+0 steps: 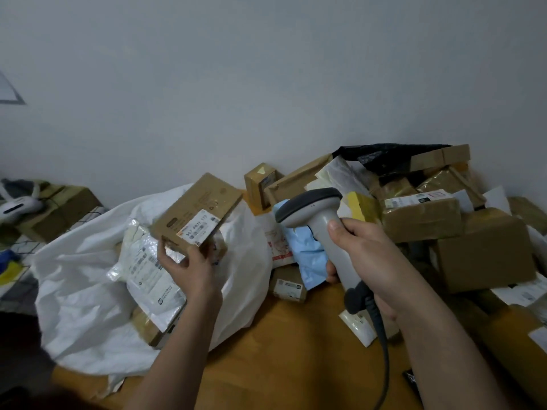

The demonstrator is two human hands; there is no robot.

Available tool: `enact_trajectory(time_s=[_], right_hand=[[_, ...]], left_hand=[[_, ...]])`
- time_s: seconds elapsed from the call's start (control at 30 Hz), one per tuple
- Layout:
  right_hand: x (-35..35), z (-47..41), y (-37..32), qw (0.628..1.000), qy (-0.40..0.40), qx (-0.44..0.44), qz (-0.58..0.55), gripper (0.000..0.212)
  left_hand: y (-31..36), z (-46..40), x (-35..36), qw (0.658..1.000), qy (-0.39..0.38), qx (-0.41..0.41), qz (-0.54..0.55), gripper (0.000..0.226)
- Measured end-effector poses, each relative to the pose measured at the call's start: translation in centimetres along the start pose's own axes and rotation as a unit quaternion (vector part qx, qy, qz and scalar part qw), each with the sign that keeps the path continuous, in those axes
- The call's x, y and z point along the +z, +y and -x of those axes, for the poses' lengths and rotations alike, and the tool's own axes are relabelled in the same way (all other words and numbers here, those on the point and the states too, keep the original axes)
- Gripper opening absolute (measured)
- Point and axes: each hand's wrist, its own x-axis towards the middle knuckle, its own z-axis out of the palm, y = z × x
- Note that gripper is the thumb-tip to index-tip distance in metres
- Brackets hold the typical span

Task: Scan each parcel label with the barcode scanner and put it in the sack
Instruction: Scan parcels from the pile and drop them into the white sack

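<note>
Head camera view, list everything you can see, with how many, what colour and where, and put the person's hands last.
Flat box: one, brown card with a white label, held up over the sack.
Sack: one, white, open at left, parcels inside.
Plastic mailer: one, white, lying in the sack.
Barcode scanner: one, grey with a dark head and cable, centre.
Parcel pile: many, mostly brown boxes, against the wall at right.
Blue mailer: one, light blue, behind the scanner.
Black bag: one, atop the pile.
Floor: wooden, orange-brown.
Left hand: holds the flat box.
Right hand: grips the scanner handle.
</note>
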Motion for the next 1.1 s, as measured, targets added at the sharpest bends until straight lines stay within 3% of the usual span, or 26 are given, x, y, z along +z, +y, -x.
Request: enact_trajectory(time_s=[0.07, 0.2, 0.33, 0.57, 0.7, 0.83, 1.0, 1.07, 1.1], right_hand=[[0.9, -0.4, 0.1, 1.0, -0.007, 0.002, -0.001, 0.03], [2.8, -1.2, 0.1, 1.0, -0.026, 0.008, -0.004, 0.028], [4.0, -1.7, 0.4, 0.999, -0.03, 0.017, 0.006, 0.026], [3.8, -2.4, 0.9, 0.999, 0.003, 0.036, -0.006, 0.027], [2.9, -2.6, 1.4, 0.998, 0.03, 0.049, -0.021, 0.026], [1.9, -3.1, 2.0, 0.995, 0.069, 0.063, -0.047, 0.027], [0.6, -2.9, 1.9, 0.991, 0.103, 0.063, -0.058, 0.025], [-3.9, -1.7, 3.9, 0.974, 0.193, 0.093, -0.072, 0.028], [-4.0, -1.8, 4.3, 0.974, 0.199, 0.093, -0.062, 0.029]], left_hand=[[0.8, -1.2, -1.2, 0.998, 0.042, 0.046, 0.016, 0.054], [0.4, -3.6, -3.8, 0.98, 0.135, 0.103, -0.107, 0.054], [-1.0, -5.5, -5.5, 0.982, 0.088, 0.038, -0.163, 0.047], [-1.5, -9.9, -5.1, 0.949, -0.044, -0.059, -0.305, 0.049], [-0.9, -9.5, -4.0, 0.925, -0.007, 0.018, -0.38, 0.047], [-0.4, -7.0, -3.0, 0.92, 0.011, 0.077, -0.383, 0.046], [-1.3, -3.9, -1.1, 0.907, -0.087, 0.15, -0.384, 0.038], [-6.3, 0.0, 2.9, 0.867, -0.227, 0.142, -0.42, 0.032], [-6.6, 0.6, 2.9, 0.855, -0.257, 0.139, -0.429, 0.029]])
